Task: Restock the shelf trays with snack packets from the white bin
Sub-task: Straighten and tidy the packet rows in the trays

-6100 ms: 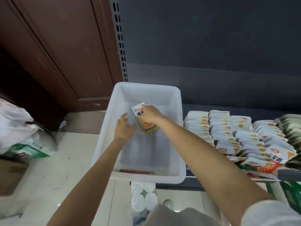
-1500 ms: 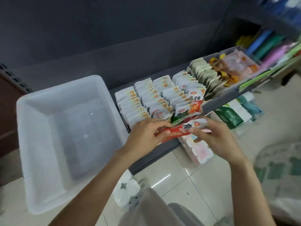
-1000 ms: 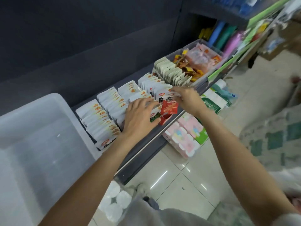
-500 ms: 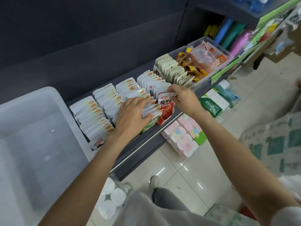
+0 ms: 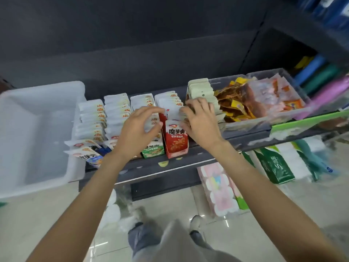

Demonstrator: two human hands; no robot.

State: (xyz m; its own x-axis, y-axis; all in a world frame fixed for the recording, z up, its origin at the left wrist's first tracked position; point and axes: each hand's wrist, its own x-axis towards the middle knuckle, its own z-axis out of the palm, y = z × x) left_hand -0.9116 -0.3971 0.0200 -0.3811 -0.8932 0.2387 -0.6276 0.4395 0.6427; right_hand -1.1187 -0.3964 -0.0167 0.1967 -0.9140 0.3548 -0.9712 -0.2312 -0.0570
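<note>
The white bin [image 5: 28, 140] stands at the left end of the dark shelf [image 5: 188, 157], and no packet shows inside it. Rows of white snack packets [image 5: 115, 108] stand on edge in trays along the shelf. A red snack packet [image 5: 176, 140] stands upright at the front of the red tray [image 5: 177, 154], next to a green-fronted tray [image 5: 153, 150]. My left hand [image 5: 138, 131] curves over the rows left of the red tray, fingers spread. My right hand [image 5: 199, 120] rests on the packet tops behind the red packet, fingers apart. Neither hand holds a packet.
A clear bin [image 5: 264, 118] of orange and red packets sits on the shelf to the right. Some packets [image 5: 86, 150] lie tipped at the shelf front beside the white bin. Tissue packs [image 5: 221, 191] and green packs [image 5: 273, 165] stand on the floor below.
My right hand has let go of the red packet, which now stands at the front of the red tray. Both hands have shifted onto the rows behind it. The view has swung to face the shelf.
</note>
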